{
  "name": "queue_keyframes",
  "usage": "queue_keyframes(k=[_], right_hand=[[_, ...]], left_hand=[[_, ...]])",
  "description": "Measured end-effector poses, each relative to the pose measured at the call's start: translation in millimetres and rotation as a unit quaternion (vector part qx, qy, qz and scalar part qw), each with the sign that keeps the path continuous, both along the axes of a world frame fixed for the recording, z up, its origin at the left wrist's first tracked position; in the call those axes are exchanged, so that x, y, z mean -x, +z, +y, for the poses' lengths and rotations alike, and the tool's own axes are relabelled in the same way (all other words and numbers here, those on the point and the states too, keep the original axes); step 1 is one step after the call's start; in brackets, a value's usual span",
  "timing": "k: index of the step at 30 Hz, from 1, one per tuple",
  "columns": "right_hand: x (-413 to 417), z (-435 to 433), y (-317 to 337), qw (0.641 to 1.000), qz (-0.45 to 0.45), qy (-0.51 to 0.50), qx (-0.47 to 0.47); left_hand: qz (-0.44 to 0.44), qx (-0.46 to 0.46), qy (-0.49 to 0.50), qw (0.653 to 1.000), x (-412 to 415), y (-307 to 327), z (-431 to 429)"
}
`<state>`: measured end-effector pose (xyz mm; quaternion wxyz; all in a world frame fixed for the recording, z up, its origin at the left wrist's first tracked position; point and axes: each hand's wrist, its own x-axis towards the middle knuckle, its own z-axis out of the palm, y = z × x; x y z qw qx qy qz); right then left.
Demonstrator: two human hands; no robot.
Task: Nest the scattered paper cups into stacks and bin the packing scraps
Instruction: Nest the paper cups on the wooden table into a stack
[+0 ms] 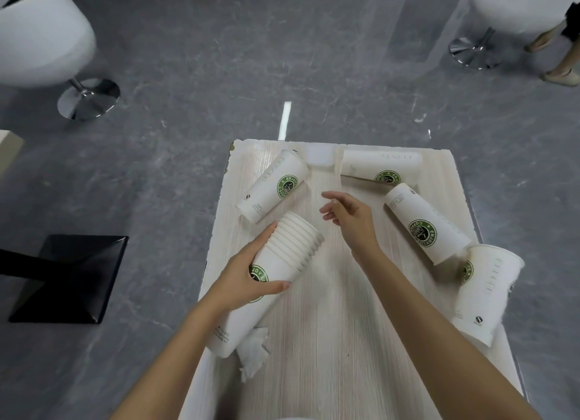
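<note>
My left hand [248,278] grips a stack of nested white paper cups [279,262] with green logos, tilted with the rims pointing up and right. My right hand [348,214] hovers over the table's middle with relaxed fingers and holds nothing. Loose cups lie on their sides on the pale wooden table [329,341]: one at the back left [273,187], one at the back right [376,167], one at the right [423,222], and one at the right edge [483,294]. A crumpled white paper scrap [254,353] lies under the stack's base. Another white scrap [318,157] lies at the back.
The table is narrow, with grey floor on all sides. A black table base [69,278] stands to the left. White chairs with chrome feet [88,98] stand at the back left and back right [474,51]. A person's feet [558,73] show at the top right.
</note>
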<state>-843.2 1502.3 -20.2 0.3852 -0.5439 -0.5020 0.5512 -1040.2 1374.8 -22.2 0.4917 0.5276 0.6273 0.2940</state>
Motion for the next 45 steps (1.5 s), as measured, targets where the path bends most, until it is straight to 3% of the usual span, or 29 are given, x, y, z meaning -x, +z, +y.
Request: queue_keyframes(k=[14, 25, 32, 40, 45], right_hand=[[65.0, 111.5, -32.2, 0.993, -0.103, 0.018, -0.05], [79.7, 120.8, -41.6, 0.987, -0.115, 0.106, -0.021], [60.0, 113.6, -35.1, 0.99, -0.115, 0.046, -0.061], [-1.3, 103.0, -6.1, 0.987, -0.091, -0.093, -0.092], [-28.9, 84.9, 8.3, 0.989, -0.053, -0.107, -0.087]], left_hand=[[-0.003, 0.027, 0.037, 0.999, 35.3, -14.4, 24.0], [0.0, 0.022, 0.049, 0.999, 40.7, -22.2, 23.0], [-0.016, 0.028, 0.049, 0.998, 38.1, -23.1, 18.8], [-0.017, 0.013, 0.024, 0.999, 35.0, -15.6, 14.9], [-0.027, 0.025, 0.021, 0.999, 28.6, -9.2, 10.4]])
